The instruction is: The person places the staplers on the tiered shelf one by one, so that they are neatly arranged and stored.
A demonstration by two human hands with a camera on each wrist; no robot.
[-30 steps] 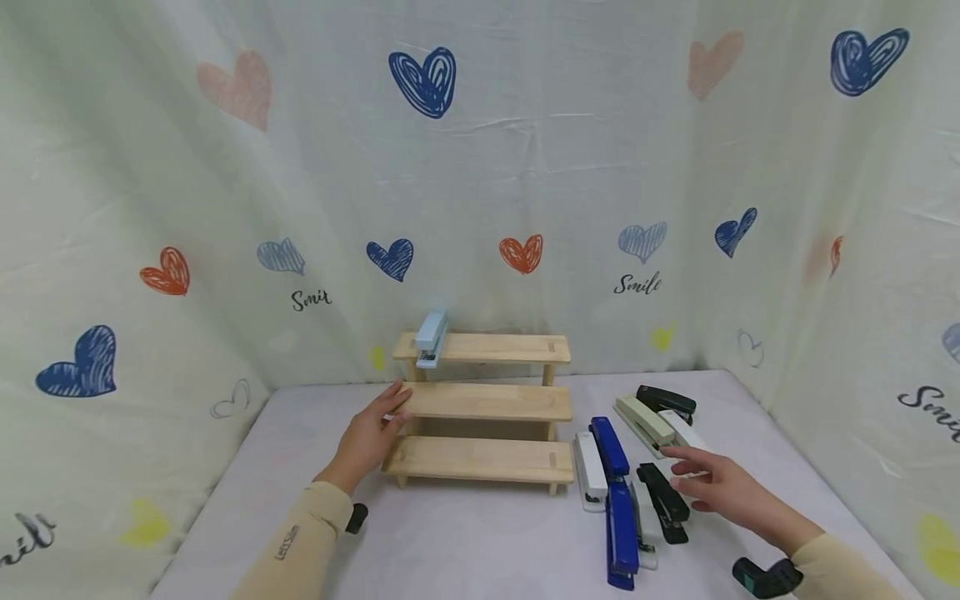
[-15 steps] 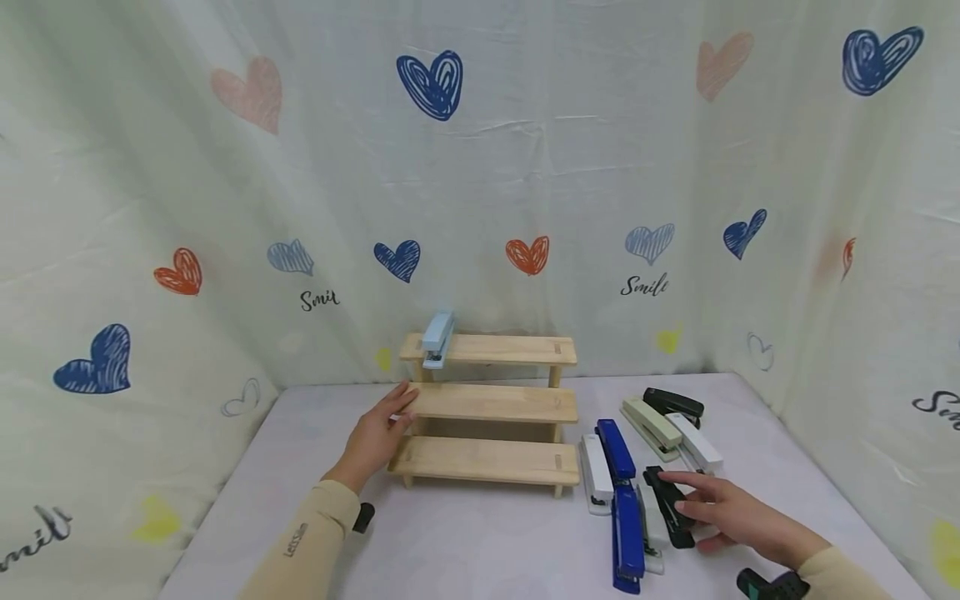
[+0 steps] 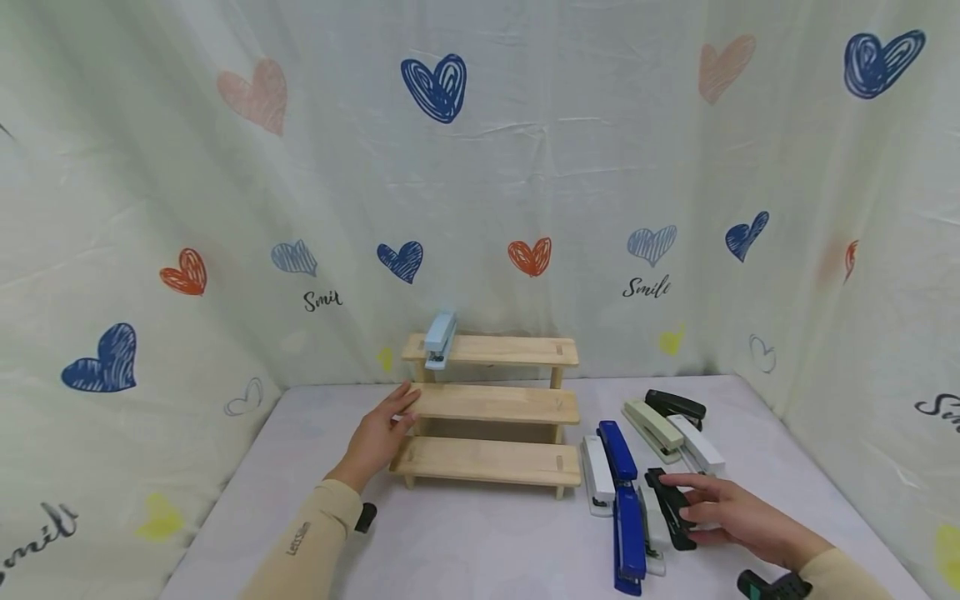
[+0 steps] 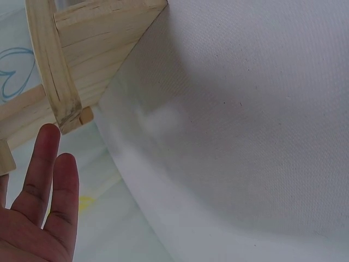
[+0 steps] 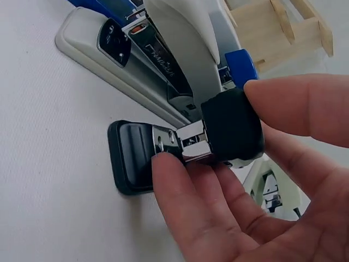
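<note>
My right hand (image 3: 731,512) holds a black stapler (image 3: 669,508) on the table, at the right. In the right wrist view the thumb lies on the stapler's black top end (image 5: 232,123), with other fingers around its far side and near its base. My left hand (image 3: 375,437) rests at the left end of a three-tier wooden shelf (image 3: 487,404), fingertips on the middle board. Its fingers look straight in the left wrist view, close to the shelf's wooden side (image 4: 52,60). A light blue stapler (image 3: 440,337) stands on the top board's left end.
Between shelf and right hand lie a white stapler (image 3: 597,475), blue staplers (image 3: 628,542) and a grey-white one (image 3: 654,525). Behind the hand are a pale green stapler (image 3: 654,427), a white one (image 3: 699,446) and another black one (image 3: 675,406). A heart-print curtain (image 3: 495,167) surrounds the table.
My right hand has come down from above the black stapler and taken hold of it. The left hand stays at the shelf. The head view has shifted slightly.
</note>
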